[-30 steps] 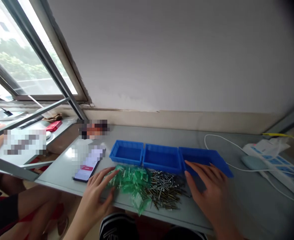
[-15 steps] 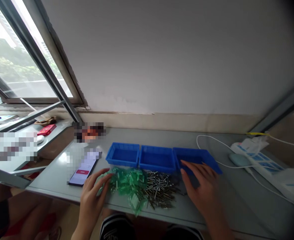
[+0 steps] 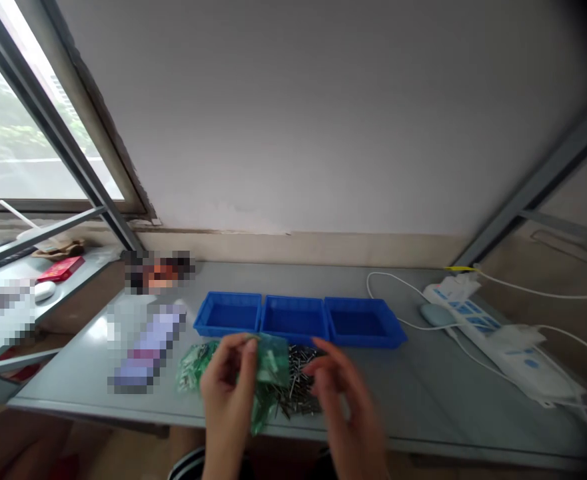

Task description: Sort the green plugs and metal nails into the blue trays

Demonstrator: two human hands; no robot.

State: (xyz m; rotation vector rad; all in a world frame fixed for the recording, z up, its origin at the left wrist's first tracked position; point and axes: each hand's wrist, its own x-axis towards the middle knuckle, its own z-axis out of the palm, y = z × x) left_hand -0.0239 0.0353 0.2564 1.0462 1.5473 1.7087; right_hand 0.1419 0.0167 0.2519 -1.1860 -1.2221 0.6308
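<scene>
My left hand (image 3: 228,387) is raised over the pile of small green plastic bags (image 3: 196,365) and pinches one green bag (image 3: 272,360) between thumb and fingers. My right hand (image 3: 340,400) hovers just right of it above the heap of metal screws (image 3: 298,380); motion blurs it and its curled fingers seem to hold nothing. Three blue trays (image 3: 295,313) stand in a row behind the piles, all looking bare inside.
A phone (image 3: 146,347) lies left of the bags on the grey table (image 3: 423,393). A white power strip (image 3: 488,333), a pale mouse (image 3: 436,313) and white cables sit at the right. A side shelf with a red box (image 3: 60,268) is at left.
Both hands have left the table and come together over the piles; the left hand has picked up a green bag. The camera has swung to the right.
</scene>
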